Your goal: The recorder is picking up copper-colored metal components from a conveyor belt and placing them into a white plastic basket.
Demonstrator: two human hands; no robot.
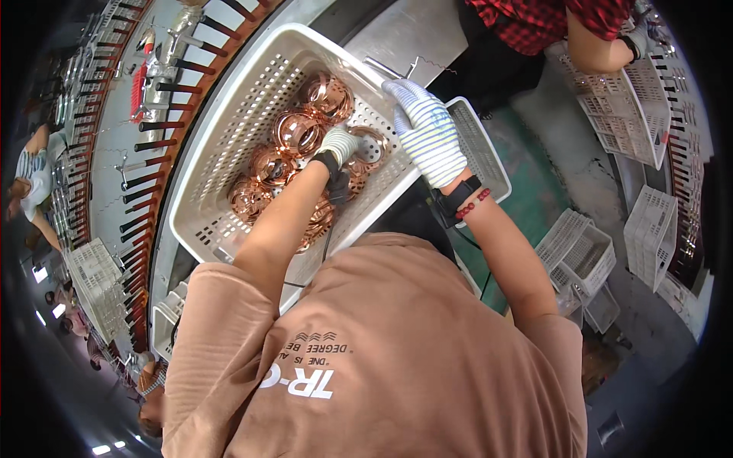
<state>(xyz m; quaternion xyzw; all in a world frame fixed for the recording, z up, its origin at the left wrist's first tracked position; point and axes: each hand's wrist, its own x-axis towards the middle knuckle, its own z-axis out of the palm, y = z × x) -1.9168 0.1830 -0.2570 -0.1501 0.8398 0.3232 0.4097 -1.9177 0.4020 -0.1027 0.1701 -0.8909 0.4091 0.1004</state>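
A large white perforated plastic basket (208,164) stands before me, holding stacks of shiny copper-coloured rings (298,131). My left hand (341,143), in a striped glove with a dark wristband, reaches down inside it. Its fingers curl at the edge of a copper-coloured ring (371,149) on the right side of the pile; the fingertips are partly hidden. My right hand (430,136), in a white glove with blue stripes, lies at the basket's right rim, fingers stretched out and thumb apart. A black watch and a red bead bracelet circle that wrist.
A curved rack of dark-tipped rods (179,88) runs along the left. Behind my right hand is a smaller pale basket (482,156). More baskets (584,256) stand at right. A co-worker in a red checked shirt (527,23) is at the upper right; other people are far left.
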